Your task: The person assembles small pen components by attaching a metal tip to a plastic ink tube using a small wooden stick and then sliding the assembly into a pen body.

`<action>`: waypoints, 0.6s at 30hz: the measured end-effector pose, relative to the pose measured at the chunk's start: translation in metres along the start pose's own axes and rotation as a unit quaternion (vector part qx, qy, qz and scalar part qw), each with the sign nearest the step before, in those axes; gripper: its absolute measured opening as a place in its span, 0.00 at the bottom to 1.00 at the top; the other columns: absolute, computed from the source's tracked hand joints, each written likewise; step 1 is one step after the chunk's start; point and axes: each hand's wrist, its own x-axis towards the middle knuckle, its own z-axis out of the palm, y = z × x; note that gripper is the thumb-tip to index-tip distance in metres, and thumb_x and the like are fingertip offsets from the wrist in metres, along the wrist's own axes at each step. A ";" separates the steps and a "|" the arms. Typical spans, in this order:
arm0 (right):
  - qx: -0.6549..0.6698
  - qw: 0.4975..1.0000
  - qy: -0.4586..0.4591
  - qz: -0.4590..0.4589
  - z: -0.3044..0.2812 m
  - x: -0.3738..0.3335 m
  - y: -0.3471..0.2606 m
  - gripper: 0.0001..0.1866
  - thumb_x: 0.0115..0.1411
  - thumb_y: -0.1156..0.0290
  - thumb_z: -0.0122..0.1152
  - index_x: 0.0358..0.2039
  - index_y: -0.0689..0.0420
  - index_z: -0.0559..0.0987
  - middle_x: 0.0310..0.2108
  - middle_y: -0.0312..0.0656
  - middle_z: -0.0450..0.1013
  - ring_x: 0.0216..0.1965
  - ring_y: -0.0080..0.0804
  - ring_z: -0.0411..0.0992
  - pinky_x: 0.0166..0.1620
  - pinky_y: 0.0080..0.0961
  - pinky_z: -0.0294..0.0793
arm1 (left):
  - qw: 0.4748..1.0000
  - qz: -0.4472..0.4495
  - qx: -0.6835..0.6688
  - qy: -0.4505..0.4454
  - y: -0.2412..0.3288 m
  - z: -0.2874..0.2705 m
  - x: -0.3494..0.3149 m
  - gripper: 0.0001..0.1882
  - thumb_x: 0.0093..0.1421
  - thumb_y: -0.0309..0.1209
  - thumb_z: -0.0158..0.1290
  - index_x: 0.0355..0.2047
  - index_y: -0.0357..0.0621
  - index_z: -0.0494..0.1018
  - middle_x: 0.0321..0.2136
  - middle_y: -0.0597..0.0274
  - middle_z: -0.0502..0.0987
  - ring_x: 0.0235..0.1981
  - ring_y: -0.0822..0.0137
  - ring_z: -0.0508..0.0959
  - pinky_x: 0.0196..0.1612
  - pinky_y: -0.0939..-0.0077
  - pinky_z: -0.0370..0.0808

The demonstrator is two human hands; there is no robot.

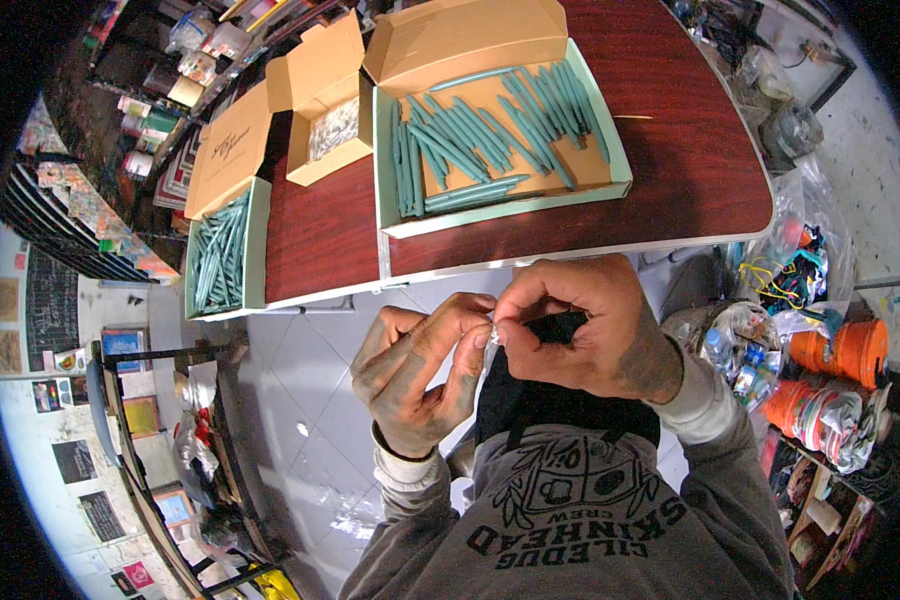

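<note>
My left hand [410,375] and my right hand [595,335] meet just in front of the table edge, both closed in a pinch. Between their fingertips is a small silvery-white piece [494,336], mostly covered by fingers; its exact kind is too small to tell. Beyond my hands, a large open box [510,212] holds many teal pen-like sticks [455,140]. To its left stands a small open brown cardboard box [322,172] with small silvery-white pieces [336,130] inside. A third open box [256,275], at the table's left end, is full of similar teal sticks [220,255].
The boxes are on a dark red wood-grain table [690,150] with a pale edge. A thin wooden stick [633,117] lies right of the large box. Plastic bags and orange containers [838,355] crowd the right side. A shelf rack [135,450] stands at lower left.
</note>
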 end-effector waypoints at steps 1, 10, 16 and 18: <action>-0.006 1.000 0.002 -0.007 0.000 0.001 -0.001 0.07 0.54 0.80 0.67 0.32 0.63 0.77 0.27 0.37 0.77 0.30 0.17 0.75 0.35 0.16 0.75 | 1.000 0.002 0.005 -0.003 0.000 0.000 0.000 0.10 0.50 0.25 0.66 0.34 0.41 0.82 0.31 0.65 0.84 0.22 0.71 0.70 0.28 0.80 0.68; 0.073 0.997 -0.016 0.034 -0.001 -0.002 0.003 0.12 0.51 0.77 0.73 0.32 0.60 0.77 0.30 0.37 0.77 0.34 0.18 0.76 0.38 0.17 0.76 | 0.999 0.030 -0.012 -0.002 -0.003 0.004 0.001 0.08 0.51 0.25 0.64 0.34 0.40 0.82 0.32 0.65 0.84 0.22 0.71 0.70 0.29 0.79 0.68; 0.064 0.997 -0.024 0.023 -0.001 -0.001 -0.004 0.11 0.52 0.79 0.71 0.34 0.60 0.77 0.31 0.37 0.77 0.35 0.19 0.77 0.38 0.18 0.76 | 0.998 0.017 -0.050 0.035 -0.012 0.011 -0.005 0.07 0.52 0.25 0.64 0.32 0.38 0.81 0.30 0.62 0.84 0.22 0.71 0.71 0.29 0.80 0.68; 0.070 0.997 -0.019 0.025 -0.001 0.000 -0.005 0.10 0.53 0.79 0.70 0.34 0.60 0.77 0.31 0.37 0.77 0.35 0.19 0.77 0.38 0.18 0.76 | 0.998 0.007 -0.048 0.029 -0.009 0.010 -0.004 0.07 0.53 0.26 0.64 0.33 0.38 0.81 0.29 0.62 0.84 0.22 0.71 0.71 0.29 0.80 0.67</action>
